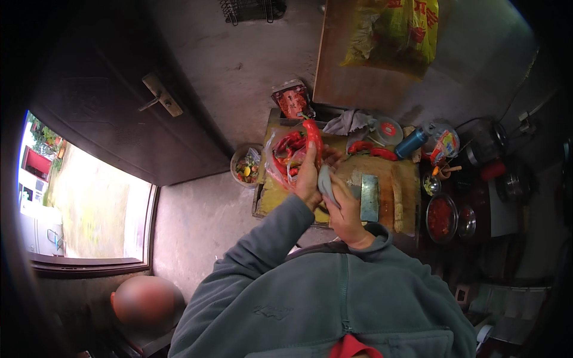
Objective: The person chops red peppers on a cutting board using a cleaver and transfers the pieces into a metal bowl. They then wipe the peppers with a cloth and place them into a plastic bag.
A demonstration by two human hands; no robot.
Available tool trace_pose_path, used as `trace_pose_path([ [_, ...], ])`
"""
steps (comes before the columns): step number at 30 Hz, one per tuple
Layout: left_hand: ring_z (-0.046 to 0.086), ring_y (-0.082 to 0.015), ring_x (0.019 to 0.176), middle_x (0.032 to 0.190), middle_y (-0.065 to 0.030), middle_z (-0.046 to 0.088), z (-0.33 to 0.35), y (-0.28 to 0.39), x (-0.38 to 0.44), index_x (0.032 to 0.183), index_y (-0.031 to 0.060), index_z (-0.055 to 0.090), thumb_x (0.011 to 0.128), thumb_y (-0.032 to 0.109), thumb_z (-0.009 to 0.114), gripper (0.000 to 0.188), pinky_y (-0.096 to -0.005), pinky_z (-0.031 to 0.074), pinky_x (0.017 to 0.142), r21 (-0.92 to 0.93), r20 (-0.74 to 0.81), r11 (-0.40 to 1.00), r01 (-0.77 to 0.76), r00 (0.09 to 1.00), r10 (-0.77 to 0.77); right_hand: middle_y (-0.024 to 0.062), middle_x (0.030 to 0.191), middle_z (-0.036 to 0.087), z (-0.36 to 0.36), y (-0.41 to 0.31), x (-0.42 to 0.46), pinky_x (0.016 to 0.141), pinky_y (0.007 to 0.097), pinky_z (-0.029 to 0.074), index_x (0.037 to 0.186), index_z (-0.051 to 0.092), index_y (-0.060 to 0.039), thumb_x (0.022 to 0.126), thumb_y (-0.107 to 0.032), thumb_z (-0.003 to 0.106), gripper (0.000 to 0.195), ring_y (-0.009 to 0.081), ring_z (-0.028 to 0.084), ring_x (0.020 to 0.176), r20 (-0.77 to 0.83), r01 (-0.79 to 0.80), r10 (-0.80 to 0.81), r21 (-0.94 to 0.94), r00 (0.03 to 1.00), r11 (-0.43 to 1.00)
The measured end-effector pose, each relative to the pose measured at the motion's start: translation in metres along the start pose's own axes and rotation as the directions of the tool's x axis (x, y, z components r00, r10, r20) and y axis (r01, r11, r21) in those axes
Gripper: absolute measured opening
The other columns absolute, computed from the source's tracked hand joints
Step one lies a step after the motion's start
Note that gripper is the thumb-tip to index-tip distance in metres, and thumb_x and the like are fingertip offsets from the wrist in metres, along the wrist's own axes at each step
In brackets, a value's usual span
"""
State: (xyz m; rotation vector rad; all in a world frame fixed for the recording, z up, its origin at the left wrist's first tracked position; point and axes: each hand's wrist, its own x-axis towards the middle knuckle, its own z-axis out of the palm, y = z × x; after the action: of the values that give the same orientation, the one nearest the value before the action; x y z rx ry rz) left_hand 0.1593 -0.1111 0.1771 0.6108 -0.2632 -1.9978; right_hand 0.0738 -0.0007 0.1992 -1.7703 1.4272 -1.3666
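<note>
A long red chili pepper point(312, 130) stands upright in my left hand point(307, 181), its green stem pointing away from me. My right hand point(347, 210) grips a grey cloth point(327, 185) close against the pepper's lower end, which my fingers hide. Left of the pepper, a clear plastic bag point(269, 156) lies spread with several red peppers point(288, 142) in it. More red peppers point(382, 154) rest at the far side of the wooden cutting board point(350, 171). To the right of my right hand, a cleaver point(369, 198) lies flat on the board.
A bundled straw brush point(397, 199) lies right of the cleaver. Beyond it are a metal bowl of chopped red pepper point(441, 218) and smaller bowls. A blue bottle point(412, 143) and grey rag point(347, 123) line the back. A scrap bucket point(239, 168) stands left, near the door point(121, 98).
</note>
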Motion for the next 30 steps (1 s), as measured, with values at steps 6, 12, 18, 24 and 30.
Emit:
trace_pose_path([
  [6,0.046,-0.0105,0.058,0.076,-0.0018,0.046,-0.031,0.022,-0.014,0.115,0.0065,0.056,0.093,0.069,0.048,0.067,-0.0214,0.039,0.044,-0.395,0.513,0.655,0.644,0.746,-0.425,0.0061,0.123,0.063,-0.042,0.006,0.018,0.090,0.0320,0.050,0.133,0.056,-0.0056,0.103,-0.019,0.051,0.033,0.0153,0.063,0.102,-0.121,-0.224,0.313,0.470,0.942,0.854],
  [12,0.032,-0.0083,0.041,0.063,0.0002,0.043,0.008,-0.027,-0.040,0.098,0.0119,0.056,0.095,0.073,0.034,0.065,-0.0209,0.021,0.035,0.414,0.039,0.810,0.416,0.881,-0.472,0.0059,0.108,0.059,-0.039,0.032,0.048,0.084,0.0297,0.048,0.136,0.046,-0.0058,0.103,-0.036,0.053,0.045,0.0179,0.058,0.097,-0.037,-0.391,0.501,0.578,0.864,0.717],
  [18,0.062,-0.0500,0.095,0.101,-0.0338,0.064,-0.029,-0.105,0.014,0.118,-0.0016,0.054,0.102,0.054,0.042,0.059,-0.0525,0.048,0.077,0.882,0.207,0.371,-0.291,0.946,0.250,0.0143,0.115,0.060,-0.024,0.091,0.006,0.091,0.0317,0.046,0.130,0.045,0.0010,0.101,-0.027,0.055,0.042,0.0219,0.057,0.102,-0.285,-0.274,0.389,0.369,0.876,0.888],
  [24,0.057,-0.0504,0.110,0.115,-0.0335,0.060,-0.028,-0.157,0.092,0.133,0.0037,0.041,0.093,0.037,0.061,0.055,-0.0522,0.047,0.090,0.989,0.102,0.099,-0.107,0.993,0.059,0.0130,0.120,0.064,-0.098,0.095,-0.040,0.082,0.0289,0.051,0.133,0.049,0.0001,0.099,-0.010,0.052,0.035,0.0159,0.062,0.093,0.001,-0.488,0.713,0.730,0.701,0.479],
  [30,0.047,-0.0478,0.127,0.142,-0.0298,0.042,-0.045,-0.199,0.175,0.150,0.0075,0.029,0.087,0.021,0.067,0.075,-0.0466,0.041,0.106,0.983,0.115,0.124,-0.133,0.983,0.144,0.0187,0.119,0.066,-0.174,0.074,-0.045,0.067,0.0274,0.052,0.133,0.050,0.0017,0.099,-0.008,0.051,0.035,0.0162,0.062,0.075,0.196,-0.453,0.725,0.874,0.660,0.176],
])
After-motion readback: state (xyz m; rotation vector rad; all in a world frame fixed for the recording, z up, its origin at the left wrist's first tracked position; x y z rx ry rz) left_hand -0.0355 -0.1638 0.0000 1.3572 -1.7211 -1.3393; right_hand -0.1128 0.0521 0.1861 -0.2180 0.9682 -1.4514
